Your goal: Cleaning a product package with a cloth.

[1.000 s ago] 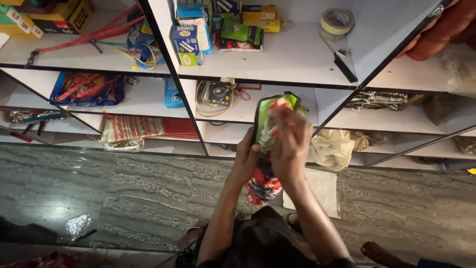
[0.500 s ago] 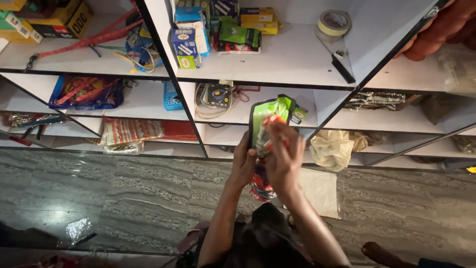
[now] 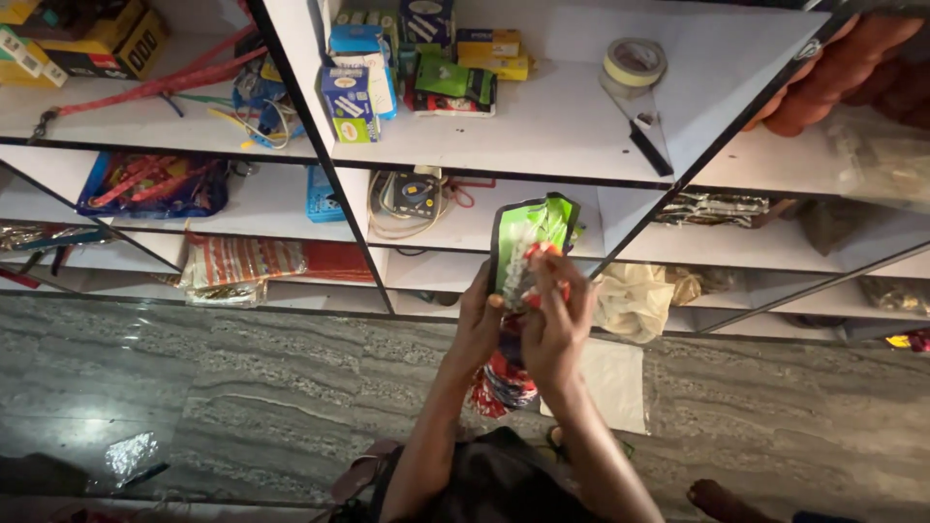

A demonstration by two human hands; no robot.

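Packages crowd the white shelves (image 3: 581, 126) above the hands: a blue-and-white carton (image 3: 347, 105) stands up and to the left of them, with a taller blue box (image 3: 360, 60) behind it, and a flat green packet (image 3: 449, 81) lies straight above, backed by a yellow box (image 3: 494, 60). Further right on that same shelf sits a roll of pale tape (image 3: 634, 62). Just above the left hand, one shelf lower, a small dark device with a coiled cord (image 3: 411, 198) rests against the divider. Far to the left lie a blue tray of coloured bits (image 3: 155, 184) and, lower, a striped orange packet (image 3: 242, 260). To the right of the hands a crumpled cream cloth (image 3: 632, 300) fills the lowest compartment.

Both hands meet in front of the shelf edge around a green packet of beads (image 3: 528, 237), held upright with its open top pointing to the shelves. The left hand (image 3: 477, 324) is curled round the packet's left side, fingers closed on it. The right hand (image 3: 556, 324) is closed over the front, its fingers bent onto a string of white and red beads that runs down the packet's face. Below the hands a bundle of red and dark cloth or thread (image 3: 504, 383) hangs from the grip; which hand carries it cannot be told. Just right of the wrists, a white sheet (image 3: 608, 387) lies flat on the grey stone floor (image 3: 242, 407).
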